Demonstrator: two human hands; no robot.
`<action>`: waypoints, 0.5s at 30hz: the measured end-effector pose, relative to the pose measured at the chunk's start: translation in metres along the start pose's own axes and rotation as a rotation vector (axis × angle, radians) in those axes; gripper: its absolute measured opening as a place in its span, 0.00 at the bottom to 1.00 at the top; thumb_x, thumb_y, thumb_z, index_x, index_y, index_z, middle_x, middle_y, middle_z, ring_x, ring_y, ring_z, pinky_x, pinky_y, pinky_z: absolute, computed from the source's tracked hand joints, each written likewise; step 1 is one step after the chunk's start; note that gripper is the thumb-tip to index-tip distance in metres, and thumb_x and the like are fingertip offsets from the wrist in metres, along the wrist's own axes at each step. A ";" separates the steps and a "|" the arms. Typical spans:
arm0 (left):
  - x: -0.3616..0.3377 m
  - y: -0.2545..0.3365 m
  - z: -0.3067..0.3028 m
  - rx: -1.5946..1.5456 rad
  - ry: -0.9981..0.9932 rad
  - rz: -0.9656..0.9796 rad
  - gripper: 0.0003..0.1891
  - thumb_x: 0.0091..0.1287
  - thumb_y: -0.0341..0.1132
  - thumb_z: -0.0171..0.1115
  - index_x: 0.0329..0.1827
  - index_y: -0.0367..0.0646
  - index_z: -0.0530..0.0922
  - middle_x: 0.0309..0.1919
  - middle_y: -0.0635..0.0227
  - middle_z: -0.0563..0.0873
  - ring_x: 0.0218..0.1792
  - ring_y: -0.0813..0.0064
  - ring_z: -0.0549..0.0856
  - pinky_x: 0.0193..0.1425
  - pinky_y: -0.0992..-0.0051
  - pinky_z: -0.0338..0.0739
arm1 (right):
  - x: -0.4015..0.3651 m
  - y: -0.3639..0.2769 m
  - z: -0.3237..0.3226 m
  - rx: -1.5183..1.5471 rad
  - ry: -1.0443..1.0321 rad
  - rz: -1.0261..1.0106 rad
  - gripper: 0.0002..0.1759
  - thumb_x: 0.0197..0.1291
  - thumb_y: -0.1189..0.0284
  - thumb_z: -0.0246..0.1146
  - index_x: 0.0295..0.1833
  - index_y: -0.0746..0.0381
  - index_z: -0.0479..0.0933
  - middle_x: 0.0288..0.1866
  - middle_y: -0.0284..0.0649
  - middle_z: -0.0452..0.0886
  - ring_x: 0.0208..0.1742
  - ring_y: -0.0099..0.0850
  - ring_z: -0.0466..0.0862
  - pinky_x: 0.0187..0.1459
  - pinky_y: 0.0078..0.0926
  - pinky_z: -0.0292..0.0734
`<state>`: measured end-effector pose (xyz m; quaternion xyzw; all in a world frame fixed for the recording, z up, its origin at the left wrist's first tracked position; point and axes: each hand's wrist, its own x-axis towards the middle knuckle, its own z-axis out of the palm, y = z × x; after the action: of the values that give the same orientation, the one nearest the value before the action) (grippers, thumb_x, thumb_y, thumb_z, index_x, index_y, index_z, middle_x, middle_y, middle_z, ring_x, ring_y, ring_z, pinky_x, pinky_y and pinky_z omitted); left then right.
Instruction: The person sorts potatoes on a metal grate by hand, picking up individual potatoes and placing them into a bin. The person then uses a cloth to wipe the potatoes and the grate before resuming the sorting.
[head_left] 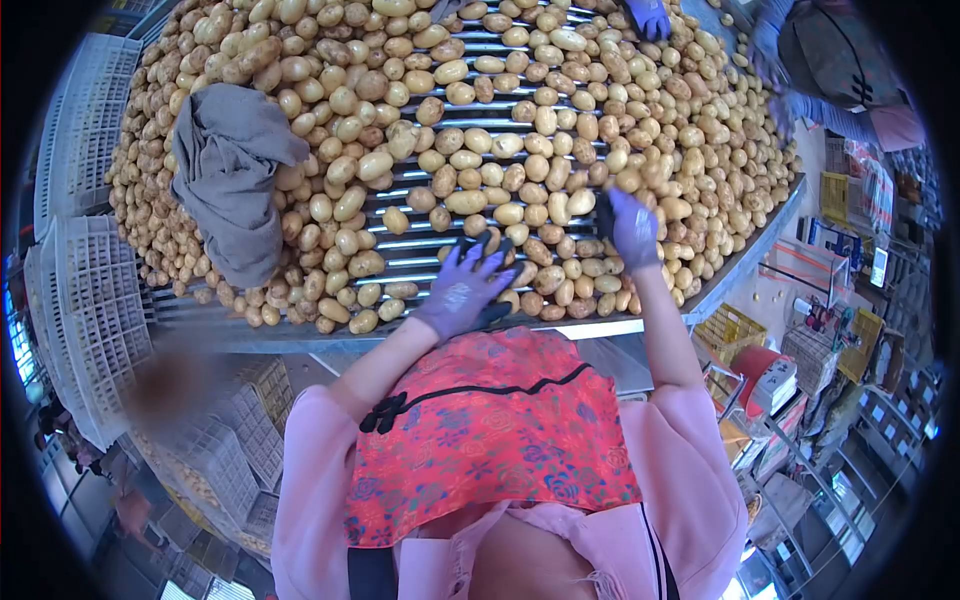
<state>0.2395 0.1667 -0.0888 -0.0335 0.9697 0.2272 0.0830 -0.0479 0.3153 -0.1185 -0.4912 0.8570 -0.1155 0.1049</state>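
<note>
Many pale potatoes (pixel 545 170) lie over a roller table (pixel 405 180) with metal bars. My left hand (pixel 465 290), in a purple glove with a dark palm side, rests at the table's near edge. Its fingers are spread over a few potatoes, one showing between the fingertips. Farther right, my right hand (pixel 634 230) wears the same kind of glove and reaches in among the potatoes. Its fingers are partly hidden and blurred beside a smeared potato, and I cannot tell whether they grip it.
A grey cloth (pixel 230 185) lies on the potatoes at left. White plastic crates (pixel 95 320) stand beyond that side. Another person's gloved hand (pixel 650 18) is at the far edge; a person (pixel 835 60) stands at upper right. A blurred brown shape (pixel 170 390) shows at lower left.
</note>
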 end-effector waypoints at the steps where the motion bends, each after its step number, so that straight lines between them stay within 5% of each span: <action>1: -0.015 -0.001 -0.015 -0.037 -0.066 -0.059 0.30 0.62 0.50 0.59 0.66 0.49 0.70 0.66 0.53 0.69 0.69 0.47 0.64 0.70 0.45 0.56 | 0.010 -0.007 -0.010 0.117 -0.019 0.158 0.14 0.55 0.76 0.57 0.49 0.61 0.76 0.46 0.45 0.81 0.46 0.43 0.82 0.43 0.38 0.78; 4: -0.076 -0.014 -0.028 0.014 0.083 -0.306 0.31 0.59 0.49 0.65 0.64 0.44 0.72 0.63 0.48 0.72 0.65 0.44 0.68 0.70 0.47 0.57 | 0.025 -0.047 -0.029 0.338 0.149 -0.066 0.17 0.53 0.79 0.58 0.51 0.61 0.76 0.49 0.45 0.81 0.48 0.45 0.81 0.46 0.38 0.77; 7: -0.133 -0.025 -0.033 0.143 0.114 -0.602 0.32 0.60 0.52 0.63 0.65 0.45 0.72 0.64 0.47 0.71 0.68 0.43 0.65 0.70 0.47 0.56 | 0.034 -0.112 -0.034 0.204 -0.033 -0.439 0.22 0.49 0.82 0.57 0.52 0.59 0.73 0.48 0.42 0.80 0.50 0.43 0.80 0.48 0.39 0.78; 11: -0.162 -0.033 -0.012 0.126 0.030 -0.692 0.36 0.60 0.53 0.63 0.72 0.55 0.65 0.67 0.46 0.67 0.70 0.44 0.63 0.70 0.48 0.55 | 0.046 -0.164 0.032 -0.262 -0.198 -0.342 0.14 0.58 0.74 0.56 0.50 0.63 0.75 0.46 0.47 0.80 0.47 0.40 0.82 0.41 0.37 0.80; 15: -0.132 -0.031 0.002 0.087 0.048 -0.598 0.40 0.58 0.60 0.61 0.70 0.48 0.67 0.66 0.43 0.67 0.68 0.42 0.65 0.72 0.50 0.54 | 0.076 -0.163 0.034 -0.004 -0.230 -0.324 0.09 0.59 0.71 0.59 0.43 0.61 0.80 0.33 0.51 0.83 0.42 0.40 0.85 0.40 0.36 0.81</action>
<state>0.3730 0.1432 -0.0810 -0.3196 0.9272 0.1502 0.1246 0.0579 0.1661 -0.1064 -0.6328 0.7493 -0.0721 0.1813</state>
